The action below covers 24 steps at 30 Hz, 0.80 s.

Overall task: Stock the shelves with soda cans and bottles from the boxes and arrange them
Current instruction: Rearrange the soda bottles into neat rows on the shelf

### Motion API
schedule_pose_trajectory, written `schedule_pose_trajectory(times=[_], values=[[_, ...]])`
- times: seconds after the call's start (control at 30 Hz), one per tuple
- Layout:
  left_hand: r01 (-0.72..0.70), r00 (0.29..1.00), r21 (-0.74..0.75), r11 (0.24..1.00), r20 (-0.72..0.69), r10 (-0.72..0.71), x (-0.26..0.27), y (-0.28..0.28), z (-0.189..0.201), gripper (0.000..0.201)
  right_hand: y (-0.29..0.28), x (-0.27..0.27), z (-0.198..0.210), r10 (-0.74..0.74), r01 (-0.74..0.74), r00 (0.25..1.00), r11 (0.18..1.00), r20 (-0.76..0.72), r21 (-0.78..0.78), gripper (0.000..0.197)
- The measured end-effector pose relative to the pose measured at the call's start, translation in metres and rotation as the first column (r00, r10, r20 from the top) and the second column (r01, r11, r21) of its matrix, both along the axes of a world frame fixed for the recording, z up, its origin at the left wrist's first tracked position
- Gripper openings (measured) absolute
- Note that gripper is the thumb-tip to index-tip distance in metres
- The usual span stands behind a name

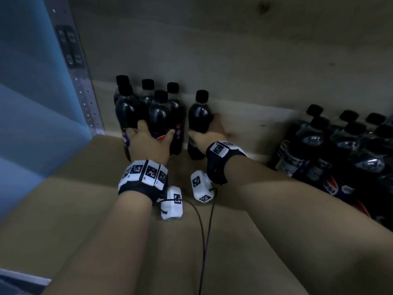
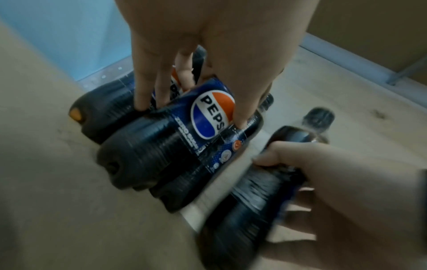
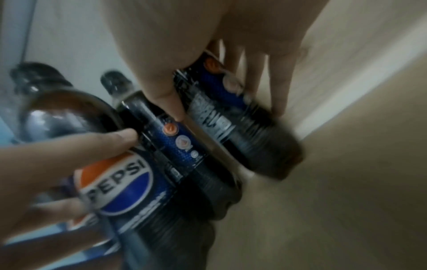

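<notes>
Several dark Pepsi bottles with black caps stand clustered (image 1: 146, 107) at the shelf's back left corner. My left hand (image 1: 151, 136) grips the front bottle (image 1: 159, 116) of the cluster. In the left wrist view the left hand (image 2: 191, 111) has its fingers on one side and its thumb on the other side of that Pepsi bottle (image 2: 161, 146). My right hand (image 1: 209, 130) holds a single bottle (image 1: 200, 116) standing just right of the cluster. In the right wrist view the right hand (image 3: 227, 112) wraps thumb and fingers round this bottle (image 3: 258, 146).
The wooden shelf (image 1: 244, 128) has a plank back wall and a perforated metal upright (image 1: 89, 107) at its left. A shrink-wrapped pack of Pepsi bottles (image 1: 340, 150) sits at the right. A cardboard surface (image 1: 74, 199) lies under my forearms.
</notes>
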State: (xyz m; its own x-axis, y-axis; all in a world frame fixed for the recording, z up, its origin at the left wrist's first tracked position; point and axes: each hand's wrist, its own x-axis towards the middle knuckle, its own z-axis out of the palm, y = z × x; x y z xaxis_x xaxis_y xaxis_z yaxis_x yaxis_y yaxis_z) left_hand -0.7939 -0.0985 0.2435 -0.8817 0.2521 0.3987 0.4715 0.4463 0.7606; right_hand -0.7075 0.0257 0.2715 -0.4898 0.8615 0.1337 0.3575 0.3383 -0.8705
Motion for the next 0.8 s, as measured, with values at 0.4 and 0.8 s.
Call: schedule_pose_trajectory(times=[0.4,0.8], values=[[0.386,0.919,0.12,0.915,0.032,-0.392,0.068,0.002,0.023,0.055,-0.043,0.129,0.009,-0.222,0.23,0.916,0.973,-0.333,-0.017,0.048],[0.849,0.501,0.109,0.516,0.138,-0.854,0.172,0.078,0.012,0.049,-0.047,0.238,-0.034,-0.465,0.477,0.792,0.876,-0.395,-0.073,0.061]])
